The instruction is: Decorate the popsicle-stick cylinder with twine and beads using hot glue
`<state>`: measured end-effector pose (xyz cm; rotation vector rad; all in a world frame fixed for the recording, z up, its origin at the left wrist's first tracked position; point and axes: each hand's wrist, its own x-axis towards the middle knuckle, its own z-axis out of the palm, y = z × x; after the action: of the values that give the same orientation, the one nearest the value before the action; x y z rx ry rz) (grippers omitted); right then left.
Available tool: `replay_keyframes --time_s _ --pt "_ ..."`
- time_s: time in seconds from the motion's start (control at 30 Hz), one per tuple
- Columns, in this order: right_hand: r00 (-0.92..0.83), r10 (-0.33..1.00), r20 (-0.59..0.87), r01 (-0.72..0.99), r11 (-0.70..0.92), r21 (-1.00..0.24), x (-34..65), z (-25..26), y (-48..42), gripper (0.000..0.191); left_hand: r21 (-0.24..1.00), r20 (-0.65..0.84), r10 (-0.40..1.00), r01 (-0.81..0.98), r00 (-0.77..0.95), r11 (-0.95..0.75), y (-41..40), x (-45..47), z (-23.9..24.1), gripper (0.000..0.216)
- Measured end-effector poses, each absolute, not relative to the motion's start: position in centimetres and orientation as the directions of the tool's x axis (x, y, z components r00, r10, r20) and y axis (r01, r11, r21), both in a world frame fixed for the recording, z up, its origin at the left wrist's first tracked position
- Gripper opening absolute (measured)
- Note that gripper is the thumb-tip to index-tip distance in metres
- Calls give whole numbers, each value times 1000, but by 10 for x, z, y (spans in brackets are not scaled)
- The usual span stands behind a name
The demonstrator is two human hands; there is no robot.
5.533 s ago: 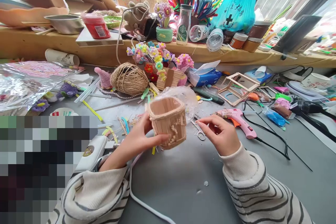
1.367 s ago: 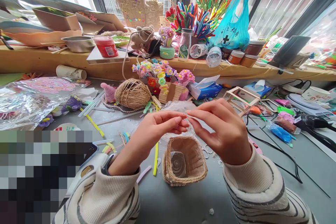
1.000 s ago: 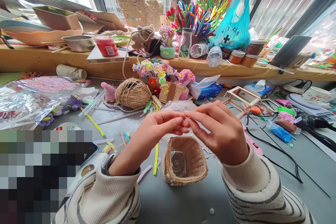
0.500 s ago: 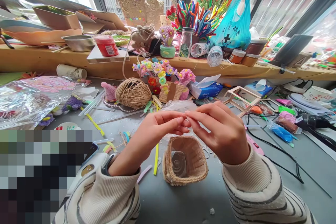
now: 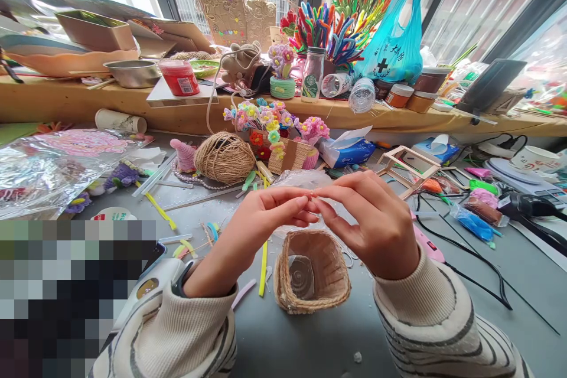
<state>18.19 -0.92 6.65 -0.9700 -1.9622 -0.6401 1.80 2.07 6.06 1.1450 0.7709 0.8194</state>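
My left hand (image 5: 270,218) and my right hand (image 5: 372,221) meet fingertip to fingertip in the middle of the view. Both are pinched closed, and whatever lies between the fingers is too small or hidden to name. Just below them a small square basket (image 5: 343,274), wrapped in twine at its rim, stands on the grey table with its mouth toward me. A round clear shape shows inside it. Behind the hands lies a crumpled clear plastic bag (image 5: 301,178), partly covered by my fingers.
A ball of twine (image 5: 225,157), a blue tissue pack (image 5: 348,149) and a wooden frame (image 5: 407,168) sit behind. At right are a pink glue gun (image 5: 429,242) and black cable (image 5: 502,283). Yellow strips (image 5: 263,271) lie left of the basket. A crowded wooden ledge (image 5: 177,115) runs along the back.
My right hand's fingertips have shifted slightly against the left ones, the thumb moving a little left. The basket and other things stay put.
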Motion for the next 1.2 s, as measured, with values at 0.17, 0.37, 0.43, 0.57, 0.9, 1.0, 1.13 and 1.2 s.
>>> replay_keyframes --time_s 0.17,0.37,0.43,0.57,0.9,1.0,1.13,1.2 --pt "-359 386 850 822 561 92 180 67 -9 7 969 -107 869 -145 484 200 19 20 64 11" --pt "-356 388 850 819 567 84 180 66 -9 9 972 -108 874 -136 473 194 19 19 65 8" --pt "-355 393 848 819 569 79 180 66 -9 10 973 -110 875 -127 471 191 18 20 65 8" --pt "-353 393 849 814 576 72 181 66 -9 10 977 -117 882 -105 457 184 18 20 65 10" --pt "-331 414 848 815 578 36 183 66 -10 9 974 -125 876 -110 465 197 19 19 65 10" --pt "-344 419 840 811 583 42 183 66 -10 8 975 -116 877 -115 466 190 19 19 64 11" --pt "-371 397 839 824 557 101 181 66 -10 8 976 -121 878 -107 463 191 19 19 64 14" --pt "-384 382 840 829 544 132 180 66 -10 8 975 -123 876 -109 467 195 19 19 64 13"
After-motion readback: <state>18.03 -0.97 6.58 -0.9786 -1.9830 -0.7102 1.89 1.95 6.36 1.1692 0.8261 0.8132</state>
